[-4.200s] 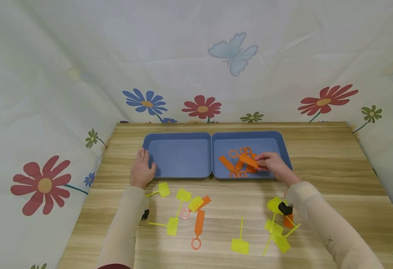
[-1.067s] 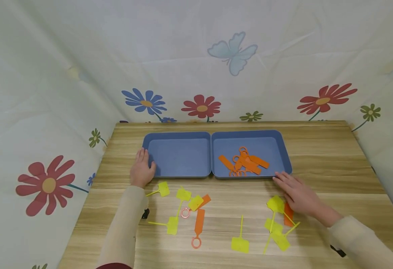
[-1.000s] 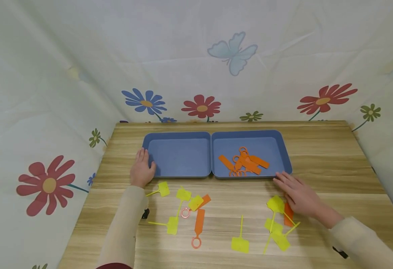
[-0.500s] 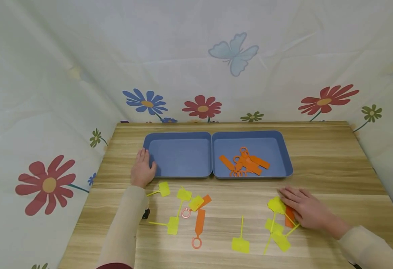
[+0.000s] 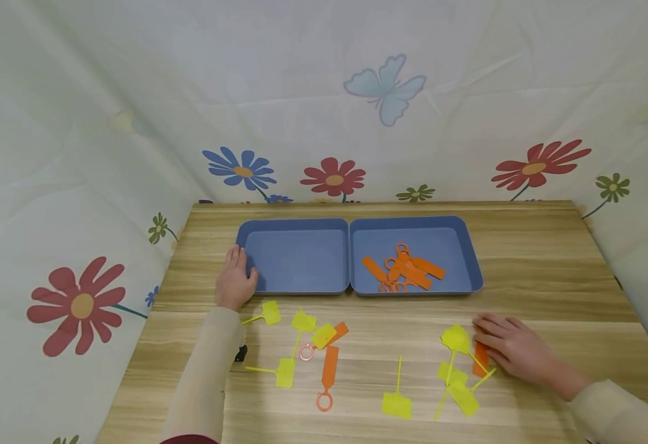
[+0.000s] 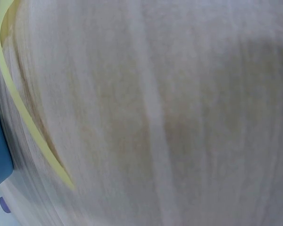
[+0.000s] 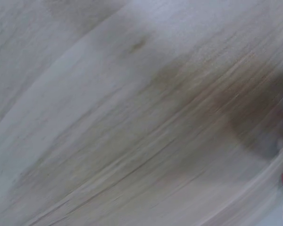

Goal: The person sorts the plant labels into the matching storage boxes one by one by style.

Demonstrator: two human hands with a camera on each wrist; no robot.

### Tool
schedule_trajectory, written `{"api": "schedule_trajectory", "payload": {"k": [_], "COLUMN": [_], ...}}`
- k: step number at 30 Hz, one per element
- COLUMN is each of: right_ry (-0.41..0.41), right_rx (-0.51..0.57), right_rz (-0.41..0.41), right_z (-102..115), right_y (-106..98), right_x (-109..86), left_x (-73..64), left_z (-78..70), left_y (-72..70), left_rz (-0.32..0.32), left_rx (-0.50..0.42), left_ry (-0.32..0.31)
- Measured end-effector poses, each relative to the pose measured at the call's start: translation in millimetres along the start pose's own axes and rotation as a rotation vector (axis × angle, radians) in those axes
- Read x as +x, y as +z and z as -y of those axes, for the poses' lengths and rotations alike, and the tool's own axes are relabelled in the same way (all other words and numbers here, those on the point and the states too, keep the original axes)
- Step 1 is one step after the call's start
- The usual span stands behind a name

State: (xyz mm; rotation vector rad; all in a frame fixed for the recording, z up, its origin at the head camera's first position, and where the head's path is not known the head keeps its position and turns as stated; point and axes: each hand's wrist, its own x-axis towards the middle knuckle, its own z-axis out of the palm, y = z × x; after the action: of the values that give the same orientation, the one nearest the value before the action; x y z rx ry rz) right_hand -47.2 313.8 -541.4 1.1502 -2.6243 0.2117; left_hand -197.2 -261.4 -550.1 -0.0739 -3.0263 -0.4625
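Note:
In the head view my left hand (image 5: 236, 280) rests with straight fingers on the left rim of the left blue tray (image 5: 296, 256), which has nothing in it. My right hand (image 5: 515, 348) lies palm down at the right, its fingers over the upper end of an orange ring tag (image 5: 481, 361). That tag's ring is hidden under the hand. Just left of it is a cluster of yellow flag-shaped tags (image 5: 459, 394), one stem crossing the orange tag. Several orange ring tags (image 5: 412, 271) are piled in the right blue tray (image 5: 451, 234).
Left of centre on the wooden table (image 5: 551, 259) lie more yellow tags (image 5: 285, 373) and an orange ring tag (image 5: 329, 367). A second orange one (image 5: 339, 332) is partly under a yellow tag. Another yellow tag (image 5: 396, 405) lies alone near the front. A patterned cloth (image 5: 301, 92) stands behind the table.
My right hand let an orange tag go in the right tray, then came back toward me and right onto the loose orange tag, which has slid slightly right. My left hand stayed put.

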Motion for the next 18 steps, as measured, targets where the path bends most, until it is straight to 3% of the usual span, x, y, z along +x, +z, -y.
{"api": "schedule_trajectory", "payload": {"k": [18], "right_ry": [0.079], "right_rx": [-0.023], "right_rz": [0.099], "right_z": [2.9], "right_y": [-4.2], "right_x": [12.4], "left_x": [-0.7], "left_z": [-2.2], "left_y": [-3.1], "left_rz": [0.009], "left_rx": [0.024], "left_ry": [-0.012]}}
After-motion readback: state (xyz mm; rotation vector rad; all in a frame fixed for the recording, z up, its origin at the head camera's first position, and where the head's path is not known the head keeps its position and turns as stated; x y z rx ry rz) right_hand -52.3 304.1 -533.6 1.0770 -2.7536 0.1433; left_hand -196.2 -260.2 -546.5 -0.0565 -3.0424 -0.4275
